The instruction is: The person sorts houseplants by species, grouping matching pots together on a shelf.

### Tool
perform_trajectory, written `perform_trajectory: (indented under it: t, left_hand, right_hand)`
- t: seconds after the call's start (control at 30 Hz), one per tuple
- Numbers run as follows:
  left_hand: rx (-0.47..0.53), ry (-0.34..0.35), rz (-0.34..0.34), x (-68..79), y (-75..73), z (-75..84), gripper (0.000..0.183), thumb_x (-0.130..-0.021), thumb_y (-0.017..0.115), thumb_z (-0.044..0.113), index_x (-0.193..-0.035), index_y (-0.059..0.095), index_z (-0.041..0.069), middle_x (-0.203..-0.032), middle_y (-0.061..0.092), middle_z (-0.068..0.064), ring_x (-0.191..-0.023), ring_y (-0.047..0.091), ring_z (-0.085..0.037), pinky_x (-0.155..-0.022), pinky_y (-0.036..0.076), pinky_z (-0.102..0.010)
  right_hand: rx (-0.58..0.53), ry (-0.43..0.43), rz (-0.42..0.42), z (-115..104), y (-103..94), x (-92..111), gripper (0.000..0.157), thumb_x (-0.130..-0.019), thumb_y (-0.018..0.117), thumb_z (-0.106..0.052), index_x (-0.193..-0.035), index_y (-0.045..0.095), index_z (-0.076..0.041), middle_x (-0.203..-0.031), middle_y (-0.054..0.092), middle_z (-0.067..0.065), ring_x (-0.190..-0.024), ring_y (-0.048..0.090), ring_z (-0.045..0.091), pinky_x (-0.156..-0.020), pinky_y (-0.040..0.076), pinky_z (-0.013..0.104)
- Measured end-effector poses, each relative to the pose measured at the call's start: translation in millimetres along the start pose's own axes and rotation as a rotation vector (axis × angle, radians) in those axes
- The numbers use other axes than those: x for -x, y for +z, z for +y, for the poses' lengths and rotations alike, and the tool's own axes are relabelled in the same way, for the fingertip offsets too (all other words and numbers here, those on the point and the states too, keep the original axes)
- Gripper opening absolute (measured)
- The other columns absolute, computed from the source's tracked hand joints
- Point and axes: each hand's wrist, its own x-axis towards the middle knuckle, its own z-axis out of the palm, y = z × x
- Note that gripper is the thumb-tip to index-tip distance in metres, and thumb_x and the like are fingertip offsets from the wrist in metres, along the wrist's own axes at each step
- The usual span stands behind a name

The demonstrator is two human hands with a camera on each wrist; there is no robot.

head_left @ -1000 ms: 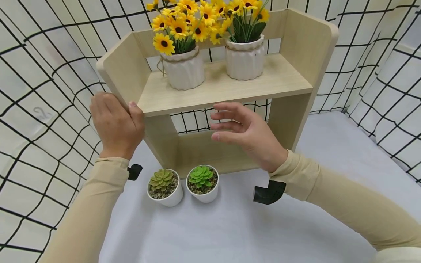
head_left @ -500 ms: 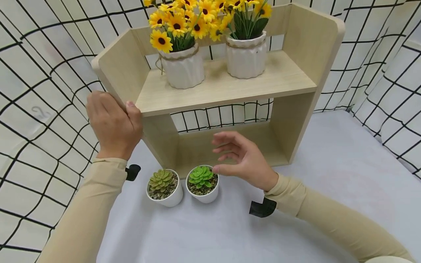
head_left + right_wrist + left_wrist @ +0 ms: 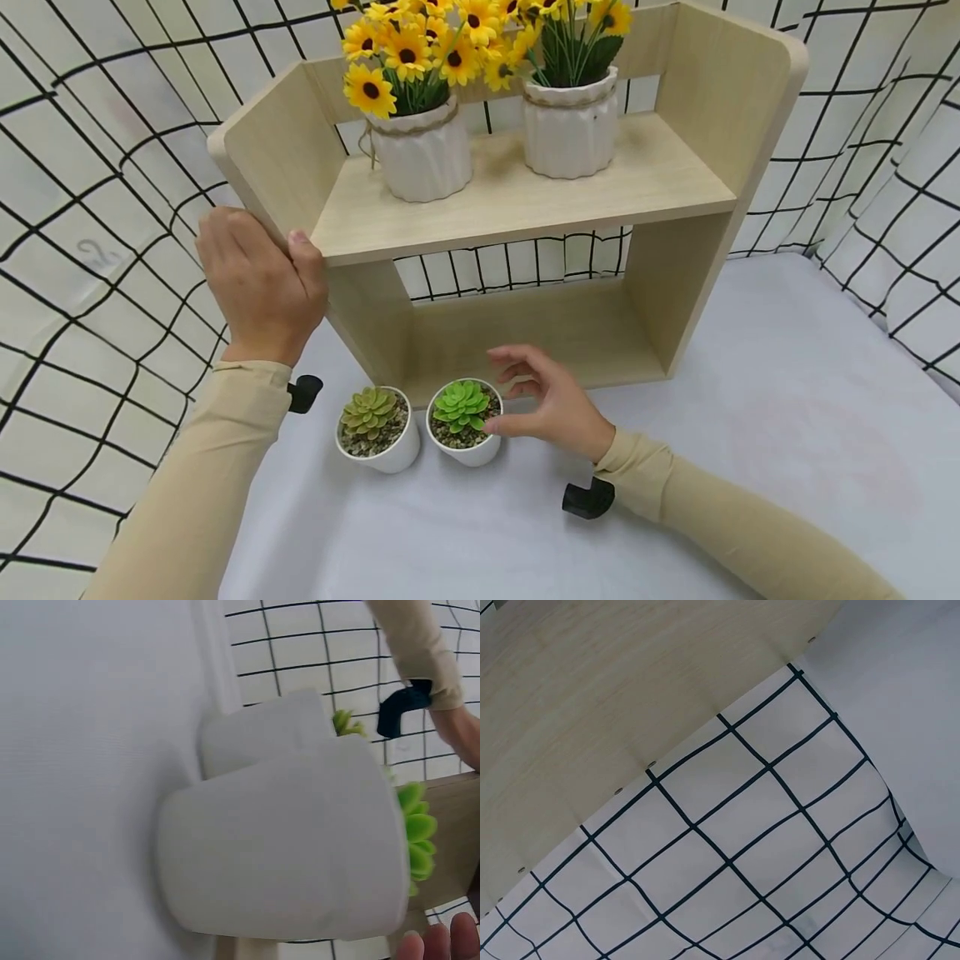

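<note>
My left hand (image 3: 262,283) grips the front edge of the left side panel of a pale wooden shelf (image 3: 517,217), thumb on the near side. Right of a small white pot with a bright green succulent (image 3: 463,407), my right hand (image 3: 551,404) holds its thumb and fingers apart, the thumb tip overlapping the pot's rim. In the right wrist view, fingertips (image 3: 439,943) show at the lower right, beyond the white pot (image 3: 285,847). A second white pot with a duller green succulent (image 3: 375,425) stands just left of the first.
On the upper board stand two white ceramic pots of yellow sunflowers, the left flowerpot (image 3: 423,154) and the right flowerpot (image 3: 570,125). Black wire grid (image 3: 120,275) backed with white sheeting surrounds the white-covered table (image 3: 450,533). The lower compartment (image 3: 585,325) faces me.
My right hand has come down from in front of the upper board to beside the bright green succulent pot. My left hand keeps its grip on the shelf.
</note>
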Motion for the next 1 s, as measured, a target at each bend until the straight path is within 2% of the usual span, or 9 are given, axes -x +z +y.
perform_trajectory:
  t: [0.07,0.23,0.43,0.7,0.87,1.0]
  left_hand:
    - [0.002,-0.002,0.000,-0.1,0.3,0.1,0.045,-0.093,0.033,0.031,-0.101,0.045,-0.012,-0.094,0.043,-0.033,-0.085,0.035,-0.046,-0.082,0.027,-0.056]
    - [0.009,-0.002,0.009,0.3,1.5,0.6,0.045,-0.093,0.033,0.031,-0.100,0.045,-0.012,-0.093,0.044,-0.033,-0.084,0.035,-0.046,-0.082,0.027,-0.056]
    - [0.005,-0.011,0.004,0.5,1.1,0.7,0.045,-0.093,0.033,0.032,-0.099,0.045,-0.012,-0.093,0.044,-0.033,-0.085,0.035,-0.046,-0.081,0.026,-0.055]
    - [0.007,-0.014,0.010,0.6,0.8,1.1,0.046,-0.093,0.033,0.031,-0.100,0.045,-0.012,-0.095,0.045,-0.034,-0.086,0.035,-0.047,-0.082,0.026,-0.056]
    - [-0.002,-0.016,0.000,0.8,-0.3,0.8,0.046,-0.093,0.033,0.032,-0.100,0.045,-0.012,-0.094,0.045,-0.034,-0.085,0.036,-0.047,-0.081,0.026,-0.056]
    - [-0.005,-0.014,-0.003,0.5,-0.3,1.0,0.046,-0.093,0.032,0.031,-0.100,0.045,-0.012,-0.095,0.046,-0.035,-0.085,0.036,-0.047,-0.082,0.026,-0.056]
  right_hand:
    - [0.021,0.002,-0.007,7.3,1.5,1.6,0.078,-0.073,0.087,-0.002,-0.142,0.053,-0.003,-0.144,0.057,0.018,-0.117,0.059,0.042,-0.098,0.057,0.034]
    - [0.046,0.000,-0.008,19.9,3.3,4.5,0.081,-0.071,0.089,-0.001,-0.143,0.052,-0.001,-0.144,0.055,0.021,-0.113,0.059,0.031,-0.098,0.056,0.038]
    - [0.069,0.021,-0.021,28.8,6.8,5.7,0.085,-0.069,0.091,-0.003,-0.144,0.051,0.000,-0.145,0.052,0.025,-0.111,0.058,0.021,-0.095,0.055,0.028]
    - [0.093,0.069,-0.048,35.1,12.0,8.1,0.093,-0.067,0.095,-0.010,-0.147,0.048,-0.007,-0.141,0.054,0.014,-0.118,0.056,0.026,-0.098,0.052,0.029]
    - [0.087,0.079,-0.056,40.1,16.7,8.0,0.095,-0.067,0.095,-0.010,-0.148,0.045,-0.003,-0.142,0.054,0.015,-0.118,0.057,0.027,-0.097,0.052,0.028]
    - [0.084,0.118,-0.042,44.0,19.2,7.4,0.096,-0.067,0.095,-0.012,-0.148,0.045,-0.004,-0.143,0.054,0.014,-0.117,0.057,0.024,-0.096,0.052,0.027]
